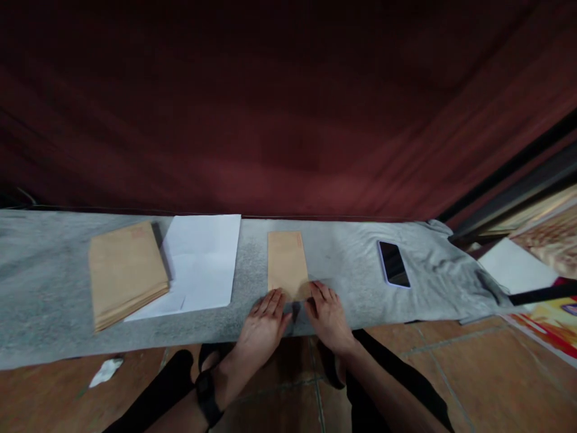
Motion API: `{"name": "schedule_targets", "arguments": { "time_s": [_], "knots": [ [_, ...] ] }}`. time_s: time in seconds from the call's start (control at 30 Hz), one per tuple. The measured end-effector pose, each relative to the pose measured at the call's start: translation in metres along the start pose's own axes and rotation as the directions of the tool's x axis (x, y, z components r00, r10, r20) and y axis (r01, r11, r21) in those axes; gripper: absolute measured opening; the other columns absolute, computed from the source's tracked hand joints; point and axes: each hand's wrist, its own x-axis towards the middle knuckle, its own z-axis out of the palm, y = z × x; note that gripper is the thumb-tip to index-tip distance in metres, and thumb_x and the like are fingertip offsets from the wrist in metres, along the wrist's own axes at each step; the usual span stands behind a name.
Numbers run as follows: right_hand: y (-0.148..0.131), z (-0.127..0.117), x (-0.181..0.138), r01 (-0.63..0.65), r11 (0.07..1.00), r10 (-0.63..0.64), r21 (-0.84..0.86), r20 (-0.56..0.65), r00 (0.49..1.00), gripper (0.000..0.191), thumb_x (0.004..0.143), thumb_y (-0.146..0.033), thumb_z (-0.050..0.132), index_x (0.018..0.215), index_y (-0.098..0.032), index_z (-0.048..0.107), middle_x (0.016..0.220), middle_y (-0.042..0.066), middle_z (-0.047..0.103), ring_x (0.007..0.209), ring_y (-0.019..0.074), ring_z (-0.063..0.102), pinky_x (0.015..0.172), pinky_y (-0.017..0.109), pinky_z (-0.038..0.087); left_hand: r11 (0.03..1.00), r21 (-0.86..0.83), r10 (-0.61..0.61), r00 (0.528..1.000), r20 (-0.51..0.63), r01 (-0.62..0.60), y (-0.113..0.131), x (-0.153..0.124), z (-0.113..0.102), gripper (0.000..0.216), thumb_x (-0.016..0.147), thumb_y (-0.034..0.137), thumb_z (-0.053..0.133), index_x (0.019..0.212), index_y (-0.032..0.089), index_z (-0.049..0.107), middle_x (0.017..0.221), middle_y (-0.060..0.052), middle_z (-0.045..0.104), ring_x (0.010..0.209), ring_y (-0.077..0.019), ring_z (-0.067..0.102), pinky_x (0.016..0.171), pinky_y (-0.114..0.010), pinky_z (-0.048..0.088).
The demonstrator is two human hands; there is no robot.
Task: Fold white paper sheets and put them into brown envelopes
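A brown paper envelope (287,261) lies flat on the grey cloth, upright to my view, with faint reddish print near its top right corner. My left hand (265,322) rests at its lower left corner, fingers stretched out and touching the edge. At the lower right corner lies my right hand (327,313), its fingers also extended and resting on the edge. Neither hand is closed round the envelope. Off to the left, a stack of similar brown envelopes (126,264) partly covers white paper sheets (205,258).
Grey cloth (347,258) covers the narrow table. A phone (393,264) in a pale purple case lies on the right. Behind hangs a dark red curtain (288,132). A crumpled white scrap (106,371) is on the tiled floor, and a colourful printed sheet (550,325) sits far right.
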Motion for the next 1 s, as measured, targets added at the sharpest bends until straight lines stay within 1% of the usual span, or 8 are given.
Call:
{"name": "schedule_targets", "arguments": {
  "time_s": [0.2, 0.47, 0.53, 0.6, 0.77, 0.83, 0.9, 1.0],
  "knots": [
    [0.001, 0.006, 0.027, -0.201, 0.969, 0.197, 0.141, 0.039, 0.980, 0.028, 0.095, -0.026, 0.051, 0.118, -0.018, 0.065, 0.095, 0.010, 0.071, 0.082, 0.0238, 0.070, 0.076, 0.034, 0.055, 1.000, 0.005, -0.027, 0.999, 0.041, 0.027, -0.009, 0.016, -0.002, 0.038, 0.098, 0.016, 0.042, 0.129, 0.017, 0.063, 0.134, -0.013, 0.066, 0.123, -0.0266, 0.062, 0.100, -0.042, 0.052],
    [0.008, 0.012, 0.036, -0.329, 0.786, 0.314, 0.523, 0.120, 0.942, 0.010, 0.086, -0.027, 0.056, 0.091, -0.022, 0.063, 0.082, 0.002, 0.068, 0.078, 0.0200, 0.069, 0.070, 0.032, 0.057, 1.000, 0.003, -0.008, 0.994, 0.112, 0.008, -0.007, 0.023, -0.009, 0.040, 0.093, 0.007, 0.044, 0.124, 0.019, 0.065, 0.131, -0.010, 0.067, 0.121, -0.0274, 0.061, 0.096, -0.043, 0.052],
    [0.005, 0.015, 0.035, -0.373, 0.678, 0.327, 0.633, 0.195, 0.925, 0.010, 0.087, -0.031, 0.053, 0.092, -0.024, 0.057, 0.078, 0.000, 0.065, 0.067, 0.0175, 0.067, 0.059, 0.030, 0.057, 1.000, -0.006, -0.019, 0.993, 0.119, 0.020, -0.006, 0.024, -0.011, 0.039, 0.093, 0.007, 0.043, 0.124, 0.017, 0.065, 0.130, -0.011, 0.067, 0.121, -0.0278, 0.061, 0.096, -0.043, 0.052],
    [0.001, 0.018, 0.034, -0.430, 0.495, 0.338, 0.755, 0.288, 0.896, 0.010, 0.086, -0.033, 0.053, 0.092, -0.025, 0.052, 0.075, -0.003, 0.062, 0.057, 0.0150, 0.065, 0.052, 0.029, 0.056, 0.999, -0.033, -0.036, 0.993, 0.114, 0.040, -0.005, 0.025, -0.013, 0.036, 0.096, 0.011, 0.042, 0.123, 0.016, 0.065, 0.129, -0.012, 0.067, 0.119, -0.0278, 0.062, 0.097, -0.044, 0.052],
    [-0.005, 0.015, 0.040, -0.462, 0.187, 0.366, 0.867, 0.375, 0.852, 0.027, 0.075, -0.040, 0.065, 0.092, -0.025, 0.050, 0.075, -0.006, 0.061, 0.053, 0.0133, 0.063, 0.051, 0.028, 0.056, 0.950, -0.281, -0.147, 0.989, -0.017, 0.136, -0.012, 0.029, -0.010, 0.036, 0.099, 0.026, 0.045, 0.131, 0.020, 0.060, 0.139, -0.011, 0.062, 0.125, -0.0256, 0.059, 0.104, -0.044, 0.050],
    [-0.005, 0.009, 0.043, -0.453, 0.132, 0.362, 0.882, 0.382, 0.850, 0.032, 0.072, -0.043, 0.068, 0.093, -0.025, 0.051, 0.075, -0.006, 0.063, 0.053, 0.0135, 0.063, 0.052, 0.029, 0.056, 0.868, -0.449, -0.273, 0.959, -0.079, 0.210, -0.018, 0.034, -0.006, 0.041, 0.098, 0.033, 0.049, 0.135, 0.020, 0.056, 0.143, -0.012, 0.058, 0.131, -0.0260, 0.054, 0.109, -0.046, 0.047],
    [-0.004, 0.001, 0.044, -0.449, 0.106, 0.352, 0.887, 0.389, 0.851, 0.037, 0.070, -0.047, 0.070, 0.093, -0.025, 0.052, 0.075, -0.005, 0.065, 0.056, 0.0146, 0.064, 0.056, 0.030, 0.057, 0.713, -0.637, -0.429, 0.901, -0.066, 0.293, -0.023, 0.039, -0.004, 0.048, 0.094, 0.039, 0.054, 0.137, 0.018, 0.054, 0.142, -0.014, 0.058, 0.132, -0.0275, 0.054, 0.110, -0.047, 0.045],
    [-0.005, -0.007, 0.042, -0.464, 0.067, 0.302, 0.883, 0.426, 0.853, 0.041, 0.066, -0.049, 0.074, 0.092, -0.025, 0.052, 0.078, -0.003, 0.067, 0.061, 0.0162, 0.067, 0.062, 0.032, 0.059, 0.308, -0.870, -0.577, 0.803, 0.151, 0.384, -0.026, 0.047, -0.008, 0.060, 0.086, 0.046, 0.065, 0.137, 0.016, 0.053, 0.127, -0.015, 0.068, 0.115, -0.0288, 0.066, 0.099, -0.046, 0.052]
  ]
}}
